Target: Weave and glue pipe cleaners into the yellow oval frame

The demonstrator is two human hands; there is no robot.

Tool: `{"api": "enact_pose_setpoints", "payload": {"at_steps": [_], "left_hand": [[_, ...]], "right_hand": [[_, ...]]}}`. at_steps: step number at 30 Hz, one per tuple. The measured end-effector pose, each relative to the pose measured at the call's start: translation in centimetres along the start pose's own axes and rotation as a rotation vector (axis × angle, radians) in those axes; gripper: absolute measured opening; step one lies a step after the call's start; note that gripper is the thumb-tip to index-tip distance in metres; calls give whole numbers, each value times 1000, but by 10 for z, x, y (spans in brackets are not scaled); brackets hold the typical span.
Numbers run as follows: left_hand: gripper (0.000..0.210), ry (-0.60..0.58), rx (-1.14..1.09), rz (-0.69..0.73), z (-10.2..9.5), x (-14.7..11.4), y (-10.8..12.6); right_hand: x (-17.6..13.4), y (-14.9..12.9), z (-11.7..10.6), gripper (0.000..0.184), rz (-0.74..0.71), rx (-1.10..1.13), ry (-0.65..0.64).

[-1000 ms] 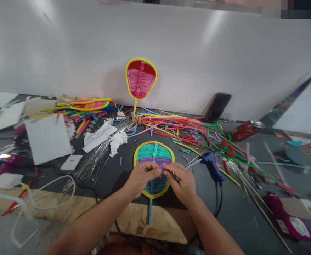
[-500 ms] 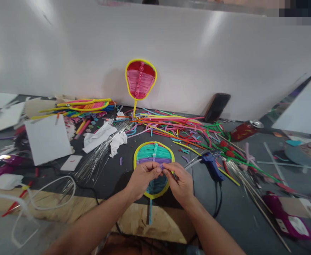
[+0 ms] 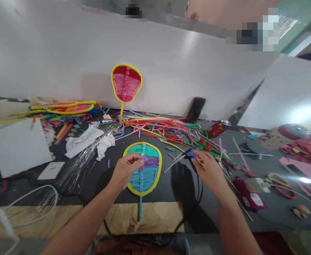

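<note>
Left hand [image 3: 127,169]: grip pinched narrow on a small purple coiled piece [image 3: 144,158], over the middle of a rounded teal, purple and blue fuzzy panel with a yellow rim [image 3: 150,179]; whether piece and panel touch, I cannot tell.
Right hand [image 3: 208,168]: fingers at a blue plastic glue gun [image 3: 190,153]; how far this grip is closed, I cannot tell.
Change: the right hand has left the left fingertips for the gun, so the left grip seems to hold the piece alone.
Room: dark desk [image 3: 168,193] shows between rim and right forearm; a black cord [image 3: 200,193] crosses there.
Near edge: the panel's light-blue stem [image 3: 141,209] reaches onto a brown strip [image 3: 163,219].
Far side: tangled coloured fuzzy stems [image 3: 155,124] limit reach.
</note>
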State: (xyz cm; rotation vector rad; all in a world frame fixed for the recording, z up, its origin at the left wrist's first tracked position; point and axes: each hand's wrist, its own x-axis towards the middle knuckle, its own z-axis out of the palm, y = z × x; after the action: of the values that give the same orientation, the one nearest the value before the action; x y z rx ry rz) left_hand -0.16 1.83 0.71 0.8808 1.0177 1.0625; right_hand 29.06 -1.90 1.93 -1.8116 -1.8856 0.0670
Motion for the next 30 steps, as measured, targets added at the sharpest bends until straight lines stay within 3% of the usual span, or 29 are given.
{"api": "enact_pose_setpoints", "payload": {"at_steps": [4,9,13,17,20,23,26,30], "left_hand": [[17,26,-9,12,-2,2,-2],[16,86,-27,60,-7,7,-1],[14,96,-46,72,-9,10,1],[18,94,-89,50,-7,8,1],[21,84,-108,21,-6,7,1],[20,68,-120,-9,-7,8,0],[18,51,-164,-13,-6,8,0],[17,58,-187,-26,-4,8,2]], "right_hand": [[-8,38,23,37,97,-268,-93],[-6,45,40,42,163,-265,-90],[-3,46,33,45,230,-212,-53],[-1,49,11,45,405,97,101],[3,45,-4,27,536,452,185],[6,30,-7,30,576,887,216],[5,9,-2,34,545,1148,136],[1,-25,7,35,376,955,-149]]}}
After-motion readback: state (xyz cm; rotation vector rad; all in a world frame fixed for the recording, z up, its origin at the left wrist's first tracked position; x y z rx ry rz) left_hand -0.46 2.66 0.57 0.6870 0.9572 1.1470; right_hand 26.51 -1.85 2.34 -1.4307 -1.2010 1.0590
